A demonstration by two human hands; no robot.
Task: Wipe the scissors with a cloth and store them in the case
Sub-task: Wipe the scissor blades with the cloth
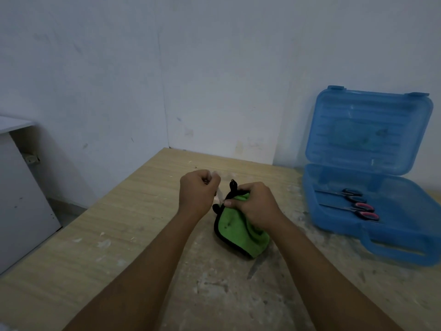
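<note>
Wiping appears under way, as I read it: the left hand [199, 189] has its fingers curled tight round the hidden handle of a steel-bladed pair of scissors [219, 196]. The blade runs from those fingers down and rightward into a green microfibre cloth with black edging [235, 231], which the fingers of the right hand [255, 204] pinch above the pale wooden counter [95, 247]. The open translucent blue plastic case [393, 249], holding two more pairs [364, 207], lies well right of the right-hand fingers; I judge that hand nearer for storing.

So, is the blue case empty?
No: dark-handled scissors and pink-handled scissors lie in the open case.
</note>
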